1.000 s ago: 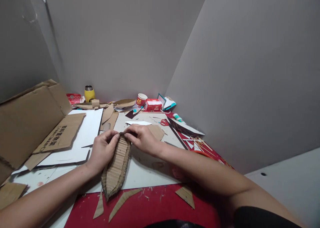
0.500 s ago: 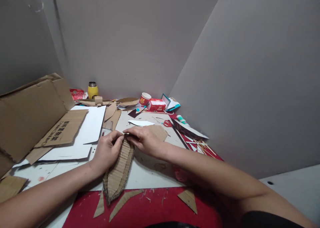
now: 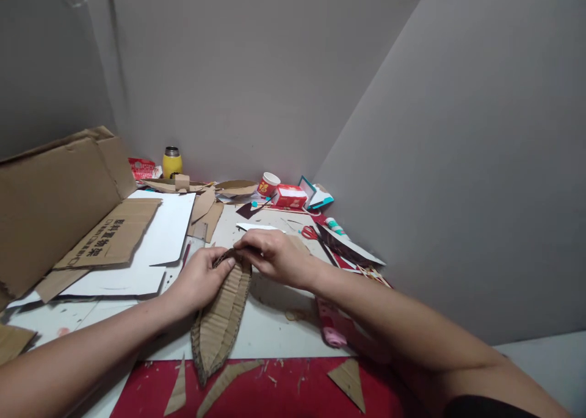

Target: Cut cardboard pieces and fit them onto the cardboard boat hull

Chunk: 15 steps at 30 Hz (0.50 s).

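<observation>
A long, leaf-shaped cardboard piece (image 3: 222, 320) with a raised corrugated rim hangs over the near edge of the white board, its pointed end toward me. My left hand (image 3: 201, 281) grips its far left edge, thumb on top. At the far end of the same piece, the fingers of my right hand (image 3: 265, 253) pinch the rim close to my left thumb. Part of another cardboard piece (image 3: 300, 244) shows behind my right hand.
Large folded cardboard (image 3: 59, 192) and white sheets (image 3: 176, 223) lie left. Behind stand a yellow bottle (image 3: 172, 163), a red paper cup (image 3: 268, 184) and a red box (image 3: 289, 196). Red scissors (image 3: 309, 232) and a pink roll (image 3: 333, 332) are right. Cardboard scraps (image 3: 348, 382) lie in front.
The view has shifted slightly. Both hands have moved a little right with the cardboard piece, still holding its far end. More of the pink roll shows under my right forearm.
</observation>
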Each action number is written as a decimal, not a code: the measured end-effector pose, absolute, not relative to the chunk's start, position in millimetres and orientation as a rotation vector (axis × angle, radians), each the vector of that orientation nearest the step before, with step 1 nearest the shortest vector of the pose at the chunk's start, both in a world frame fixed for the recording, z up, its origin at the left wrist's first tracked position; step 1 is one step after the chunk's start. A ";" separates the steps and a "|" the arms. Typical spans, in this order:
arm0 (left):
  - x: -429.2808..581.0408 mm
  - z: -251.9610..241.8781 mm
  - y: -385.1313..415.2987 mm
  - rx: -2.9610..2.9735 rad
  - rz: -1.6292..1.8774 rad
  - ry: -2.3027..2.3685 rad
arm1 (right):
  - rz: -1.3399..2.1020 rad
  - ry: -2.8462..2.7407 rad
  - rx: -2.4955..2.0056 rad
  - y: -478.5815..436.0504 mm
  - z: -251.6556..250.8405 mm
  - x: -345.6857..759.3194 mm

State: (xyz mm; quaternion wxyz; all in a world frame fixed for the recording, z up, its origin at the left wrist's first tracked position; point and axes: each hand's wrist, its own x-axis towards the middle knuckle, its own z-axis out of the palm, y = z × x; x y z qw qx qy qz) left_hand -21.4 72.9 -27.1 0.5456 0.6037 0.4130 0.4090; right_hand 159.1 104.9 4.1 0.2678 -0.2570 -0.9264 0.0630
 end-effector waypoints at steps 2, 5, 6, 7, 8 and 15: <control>-21.2 -33.0 73.3 1.348 0.960 0.999 | 0.172 -2.517 -0.700 106.3 -1.0 157.3; -21.1 -35.7 73.4 1.265 0.937 1.027 | 0.213 -2.532 -0.706 110.0 -5.0 155.9; -21.2 -33.7 73.2 1.251 0.923 1.015 | 0.224 -2.521 -0.700 111.6 -4.5 156.5; -21.4 -30.4 72.9 1.215 0.908 0.986 | 0.230 -2.498 -0.686 113.2 -3.1 157.7; -21.5 -26.0 72.5 1.154 0.896 0.942 | 0.231 -2.465 -0.670 114.8 -1.0 159.5; -14.3 -2.2 58.3 0.590 0.751 0.594 | 0.231 -2.372 -0.500 106.9 18.8 172.2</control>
